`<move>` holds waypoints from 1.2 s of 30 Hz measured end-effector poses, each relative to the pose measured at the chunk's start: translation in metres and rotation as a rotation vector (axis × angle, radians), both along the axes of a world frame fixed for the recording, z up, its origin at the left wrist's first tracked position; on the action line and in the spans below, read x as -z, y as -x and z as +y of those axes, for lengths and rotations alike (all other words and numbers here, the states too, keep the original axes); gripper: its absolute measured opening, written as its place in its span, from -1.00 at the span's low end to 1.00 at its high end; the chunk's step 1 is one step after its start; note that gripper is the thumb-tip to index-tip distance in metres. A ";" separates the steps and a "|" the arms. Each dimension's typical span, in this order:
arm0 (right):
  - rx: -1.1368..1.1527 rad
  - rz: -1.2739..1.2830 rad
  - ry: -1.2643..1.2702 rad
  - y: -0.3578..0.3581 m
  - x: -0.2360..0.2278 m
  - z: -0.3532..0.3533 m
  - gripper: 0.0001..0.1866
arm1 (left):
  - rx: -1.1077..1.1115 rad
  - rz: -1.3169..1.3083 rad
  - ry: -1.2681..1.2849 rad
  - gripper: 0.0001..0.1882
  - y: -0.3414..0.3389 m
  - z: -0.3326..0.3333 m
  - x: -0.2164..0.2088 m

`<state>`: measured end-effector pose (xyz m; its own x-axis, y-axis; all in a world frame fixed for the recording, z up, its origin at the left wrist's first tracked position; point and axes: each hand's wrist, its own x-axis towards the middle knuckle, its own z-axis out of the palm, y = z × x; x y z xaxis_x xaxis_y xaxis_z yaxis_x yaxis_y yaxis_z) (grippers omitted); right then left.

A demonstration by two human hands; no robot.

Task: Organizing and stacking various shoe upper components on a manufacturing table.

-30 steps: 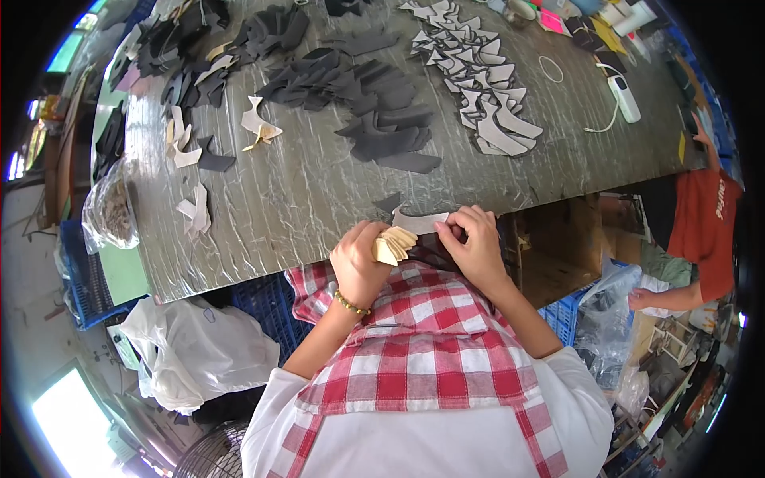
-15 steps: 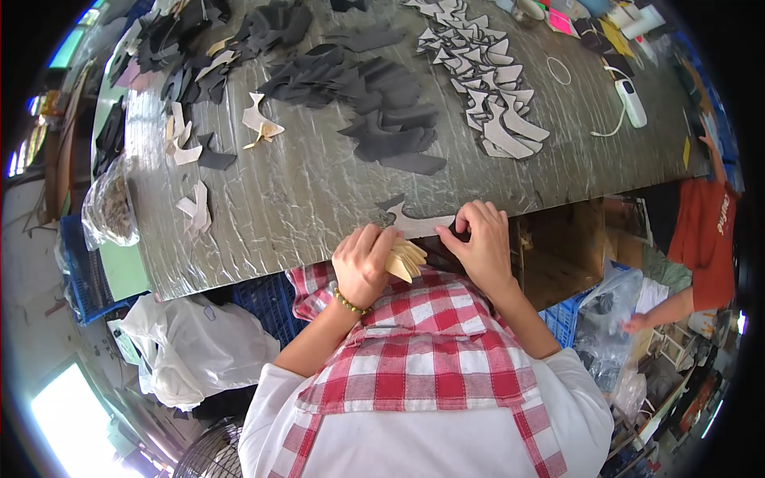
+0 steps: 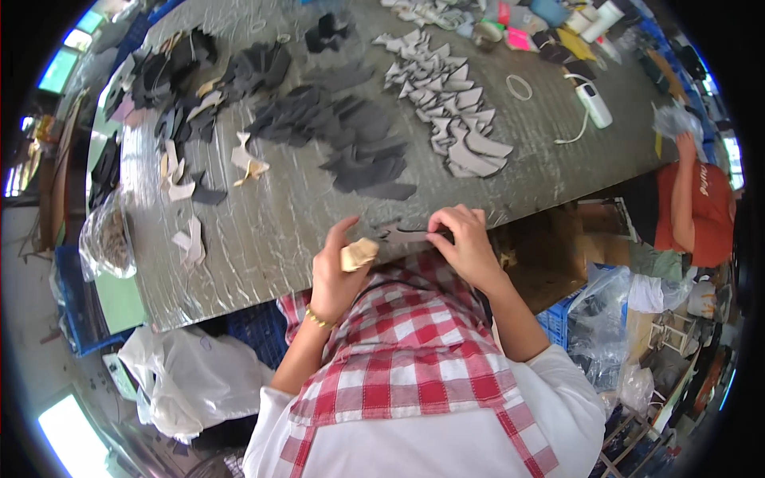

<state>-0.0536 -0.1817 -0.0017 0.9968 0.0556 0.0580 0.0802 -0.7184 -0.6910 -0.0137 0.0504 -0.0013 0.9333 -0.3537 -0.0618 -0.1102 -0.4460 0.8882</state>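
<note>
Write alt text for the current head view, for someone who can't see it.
A person's left hand holds a small stack of cream-coloured pieces while the right hand pinches a grey curved piece near the edge of a worktable. Beyond, dark pieces lie heaped, left of a row of overlapping pale grey pieces.

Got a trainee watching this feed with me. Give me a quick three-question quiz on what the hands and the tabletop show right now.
1. True or false: the left hand holds a bundle of cream pieces.

2. What does the right hand pinch?
a) a white corded device
b) a grey curved piece
c) a clear plastic bag

3. Fill in the word: in the picture, the long pile of pale grey pieces lies to the ____ of the dark heap on the middle of the table.

Key: 1. True. 2. b. 3. right.
</note>
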 end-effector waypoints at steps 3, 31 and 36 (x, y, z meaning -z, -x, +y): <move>0.242 -0.219 0.200 -0.012 -0.003 -0.033 -0.89 | -0.025 0.492 0.594 -0.64 0.006 0.011 0.007; -0.059 -0.238 -0.287 -0.025 -0.026 0.019 -0.86 | 0.069 0.346 0.657 -0.87 -0.016 -0.050 0.020; 0.137 -0.189 -0.393 -0.024 -0.019 0.010 -0.87 | -0.022 0.196 0.666 -0.87 -0.021 -0.054 0.012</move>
